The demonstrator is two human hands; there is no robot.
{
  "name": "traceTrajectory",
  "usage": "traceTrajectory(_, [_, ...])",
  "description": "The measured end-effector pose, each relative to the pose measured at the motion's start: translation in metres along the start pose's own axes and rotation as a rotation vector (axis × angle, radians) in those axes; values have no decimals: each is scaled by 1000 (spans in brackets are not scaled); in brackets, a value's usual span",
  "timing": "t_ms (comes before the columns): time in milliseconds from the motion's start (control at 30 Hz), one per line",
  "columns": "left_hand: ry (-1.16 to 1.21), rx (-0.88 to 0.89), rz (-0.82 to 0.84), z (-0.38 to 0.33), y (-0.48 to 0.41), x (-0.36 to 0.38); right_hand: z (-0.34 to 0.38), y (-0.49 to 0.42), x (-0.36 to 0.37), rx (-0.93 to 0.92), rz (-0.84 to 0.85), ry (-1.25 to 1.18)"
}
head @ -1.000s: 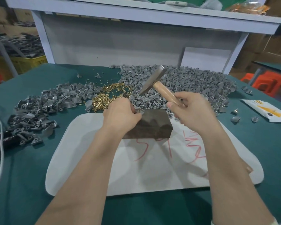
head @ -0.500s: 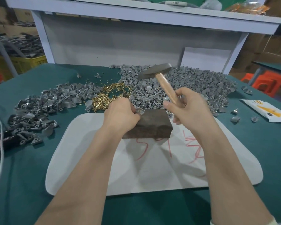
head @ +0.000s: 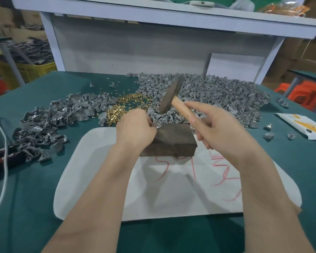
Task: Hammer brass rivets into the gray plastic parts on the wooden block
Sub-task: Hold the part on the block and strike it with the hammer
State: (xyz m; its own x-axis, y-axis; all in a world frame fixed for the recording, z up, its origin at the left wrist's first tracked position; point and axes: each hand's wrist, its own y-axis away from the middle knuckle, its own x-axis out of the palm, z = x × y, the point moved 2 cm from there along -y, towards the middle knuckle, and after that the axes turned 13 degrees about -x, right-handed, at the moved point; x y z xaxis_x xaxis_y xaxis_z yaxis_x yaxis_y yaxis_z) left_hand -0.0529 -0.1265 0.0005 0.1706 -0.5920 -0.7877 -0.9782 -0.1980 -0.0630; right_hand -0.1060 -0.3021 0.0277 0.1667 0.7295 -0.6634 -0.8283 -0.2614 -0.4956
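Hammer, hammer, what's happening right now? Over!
Right hand grips the hammer, head tilted down above the far-left corner of the wooden block. Left hand pinches a gray part there. That hand sits close beside the strike spot.

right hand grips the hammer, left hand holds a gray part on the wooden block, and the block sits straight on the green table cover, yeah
Not quite: the head view shows the wooden block sitting on a white mat on the green table cover. The rest holds: the right hand grips the hammer and the left hand holds a gray part on the block.
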Motion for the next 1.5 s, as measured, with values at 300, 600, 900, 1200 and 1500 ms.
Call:
traceTrajectory(300, [36,0,32,3,-5,3,6,-5,10,-99,172,216])
traceTrajectory(600, [23,18,18,2,-4,3,9,-5,7,-85,172,224])
traceTrajectory(900, [22,27,17,2,-5,3,12,-5,2,-78,76,148])
traceTrajectory(1200, [23,32,17,2,-5,2,8,-4,-6,-56,-12,179])
traceTrajectory(1500, [31,28,20,2,-5,0,10,-4,-3,-59,19,195])
